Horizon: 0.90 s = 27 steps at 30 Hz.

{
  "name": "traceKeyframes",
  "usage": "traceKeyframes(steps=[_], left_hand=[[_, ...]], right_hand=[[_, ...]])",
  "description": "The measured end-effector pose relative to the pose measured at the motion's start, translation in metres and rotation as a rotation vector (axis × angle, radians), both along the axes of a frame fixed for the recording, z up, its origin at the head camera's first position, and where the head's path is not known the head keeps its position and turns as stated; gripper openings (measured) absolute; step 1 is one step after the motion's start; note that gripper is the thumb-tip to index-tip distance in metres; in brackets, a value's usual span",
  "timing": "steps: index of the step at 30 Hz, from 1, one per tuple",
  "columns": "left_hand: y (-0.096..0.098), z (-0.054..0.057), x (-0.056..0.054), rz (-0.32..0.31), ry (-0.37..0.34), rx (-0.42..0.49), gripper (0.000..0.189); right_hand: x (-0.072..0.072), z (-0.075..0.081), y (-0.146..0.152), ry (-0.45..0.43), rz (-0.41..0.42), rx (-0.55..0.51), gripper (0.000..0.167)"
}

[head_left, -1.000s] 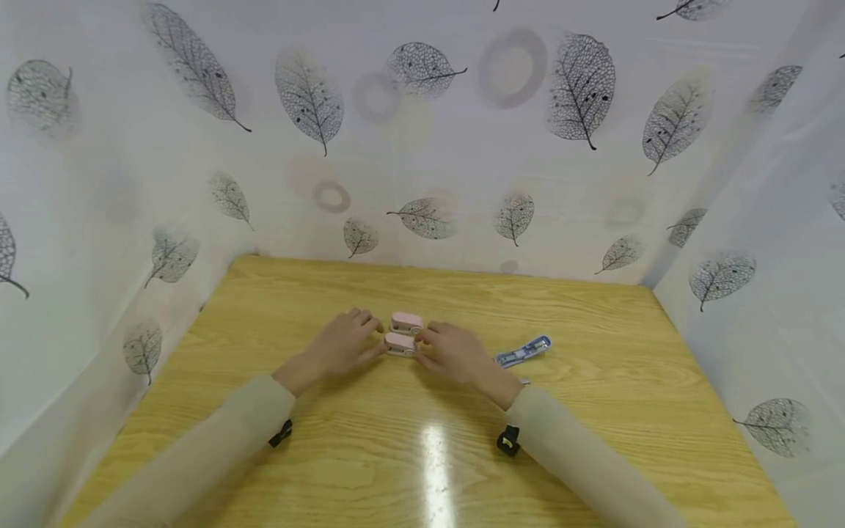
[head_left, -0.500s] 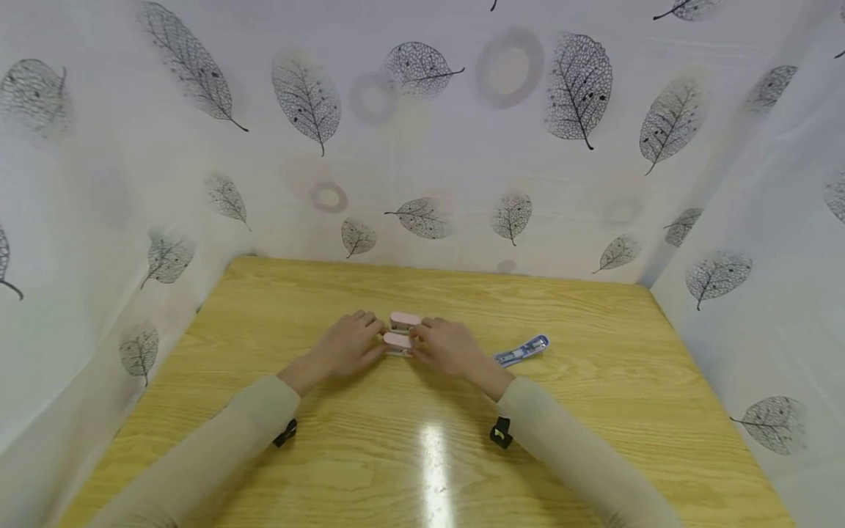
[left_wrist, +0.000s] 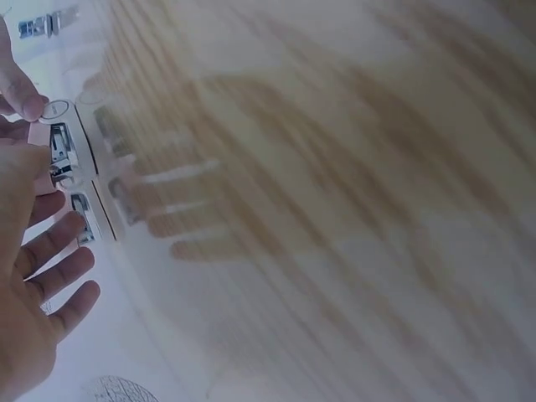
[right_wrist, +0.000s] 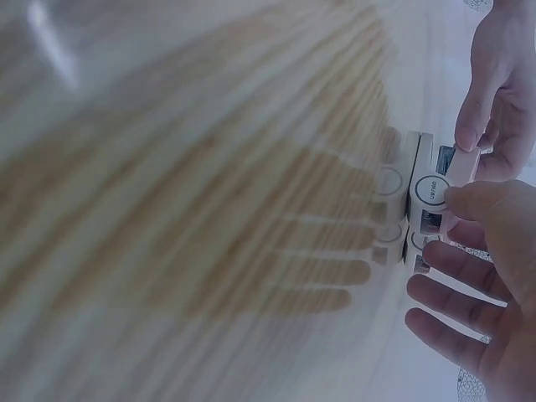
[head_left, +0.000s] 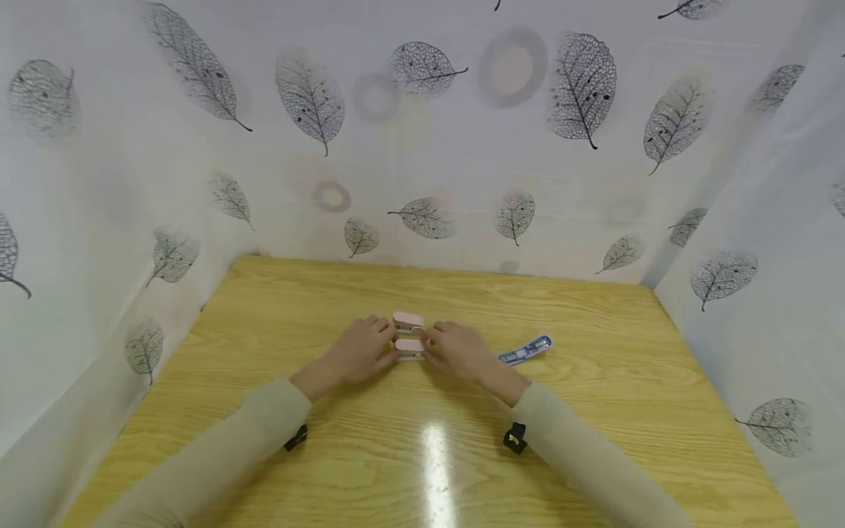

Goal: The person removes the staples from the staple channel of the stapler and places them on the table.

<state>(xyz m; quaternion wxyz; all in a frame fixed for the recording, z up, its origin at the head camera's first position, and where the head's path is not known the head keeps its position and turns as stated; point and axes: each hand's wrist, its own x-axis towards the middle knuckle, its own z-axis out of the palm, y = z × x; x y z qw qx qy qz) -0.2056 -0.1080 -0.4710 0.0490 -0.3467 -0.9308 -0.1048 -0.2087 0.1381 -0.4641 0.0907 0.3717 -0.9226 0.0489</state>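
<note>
Left hand (head_left: pixel 361 349) and right hand (head_left: pixel 462 350) are pinching opposite ends of the nearer pink-and-white rounded stapler (head_left: pixel 411 345), which is standing on the yellow wood-grain table (head_left: pixel 370 455). Matching farther stapler (head_left: pixel 408 320) is standing just behind; slim blue-and-silver device (head_left: pixel 526 351) is lying to the right.

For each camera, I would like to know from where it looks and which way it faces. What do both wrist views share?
Head: on the head, facing forward and down over the wooden table; left hand, right hand and sleeves show.
Left wrist: on that wrist, facing its hand's work; left hand large, right hand partly at the edge.
Right wrist: on that wrist, facing its hand's work; right hand large, left hand beyond.
Shared: near pink stapler at both hands' fingers, far pink stapler beside it.
</note>
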Motion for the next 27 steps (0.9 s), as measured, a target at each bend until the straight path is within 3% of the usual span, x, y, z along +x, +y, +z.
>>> traceKeyframes(steps=[10,19,27], left_hand=[[0.020,0.002,0.007,-0.031,0.017,0.002,0.028],[0.042,0.007,0.011,-0.057,0.032,-0.077,0.029],[0.057,0.002,0.009,-0.056,0.045,-0.101,0.034]], right_hand=[[0.002,-0.002,0.026,-0.064,0.013,-0.046,0.022],[0.003,-0.001,0.048,-0.101,0.011,-0.070,0.022],[0.002,0.000,0.062,-0.128,0.003,-0.076,0.022]])
